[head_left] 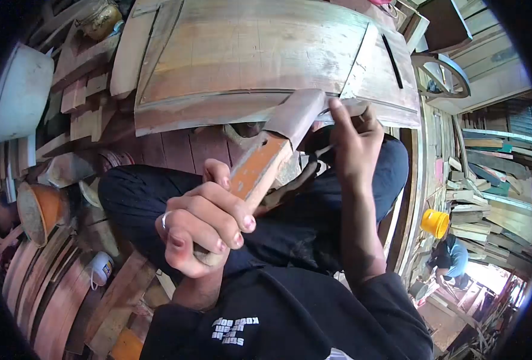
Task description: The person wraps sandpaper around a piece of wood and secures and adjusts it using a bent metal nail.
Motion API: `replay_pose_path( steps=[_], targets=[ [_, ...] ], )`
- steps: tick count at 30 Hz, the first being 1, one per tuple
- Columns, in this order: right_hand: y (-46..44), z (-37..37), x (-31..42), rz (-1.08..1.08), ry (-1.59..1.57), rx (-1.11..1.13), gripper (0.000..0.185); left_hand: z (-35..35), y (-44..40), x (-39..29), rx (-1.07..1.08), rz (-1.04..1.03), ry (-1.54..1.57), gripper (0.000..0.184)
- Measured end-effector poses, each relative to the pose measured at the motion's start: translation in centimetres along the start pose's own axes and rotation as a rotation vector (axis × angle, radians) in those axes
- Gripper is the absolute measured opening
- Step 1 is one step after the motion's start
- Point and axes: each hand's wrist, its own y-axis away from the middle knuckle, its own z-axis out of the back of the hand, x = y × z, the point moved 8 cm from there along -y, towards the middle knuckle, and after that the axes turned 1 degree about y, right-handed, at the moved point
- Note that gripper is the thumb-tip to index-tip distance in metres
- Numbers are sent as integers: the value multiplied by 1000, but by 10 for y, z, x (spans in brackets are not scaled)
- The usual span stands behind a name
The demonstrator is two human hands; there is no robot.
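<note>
My left hand is closed round the near end of a wooden block with worn orange paint on one face. A brown-grey sheet that looks like sandpaper is wrapped over the block's far end. My right hand is beside that end, its thumb and curled fingers pinching at the sheet's far edge; the fingertips are partly hidden and a little blurred. Just beyond both hands lies a wooden panel with grooves and a pale strip across its right part.
My crossed legs are under the block. Stacked planks and an orange bowl-like container are on the left, with a white mug. To the right are a yellow bucket, piled timber and another person working.
</note>
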Motion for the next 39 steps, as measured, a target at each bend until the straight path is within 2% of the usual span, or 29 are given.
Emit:
replay_pose_path(
  steps=[2, 4, 10, 11, 16, 18, 20, 22, 24, 26, 29, 39],
  targets=[
    [-7, 9, -11, 69, -119, -33, 23, -5, -1, -2, 83, -3, -41, 44],
    [7, -4, 7, 49, -195, 27, 23, -6, 0, -2, 81, 3, -49, 44],
    [12, -23, 8, 115, 48, 20, 22, -11, -3, -2, 82, 9, -83, 49],
    [21, -30, 13, 179, -38, 71, 23, -10, -1, -3, 88, -4, -68, 45],
    [2, -18, 5, 15, 18, 17, 22, -13, -1, -4, 109, -9, -61, 43],
    [28, -28, 18, 166, 47, 27, 20, -10, 1, -4, 90, -11, -52, 43],
    [43, -29, 22, 201, 20, 141, 15, -7, -1, -3, 86, -7, -36, 43],
    [34, -19, 14, 73, -69, 142, 14, -8, 0, -3, 91, -8, -42, 43],
    [31, -17, 14, 73, -55, 185, 23, -12, 0, -3, 75, -10, -71, 46],
    [35, -18, 10, -2, -159, 180, 22, -15, -2, -4, 75, -18, -93, 48],
    [33, -15, 9, 14, -236, 130, 19, -15, 0, -2, 69, -19, -82, 47],
    [17, -8, -8, -32, -55, 88, 19, -20, 3, -3, 103, -9, -130, 46]
  ],
)
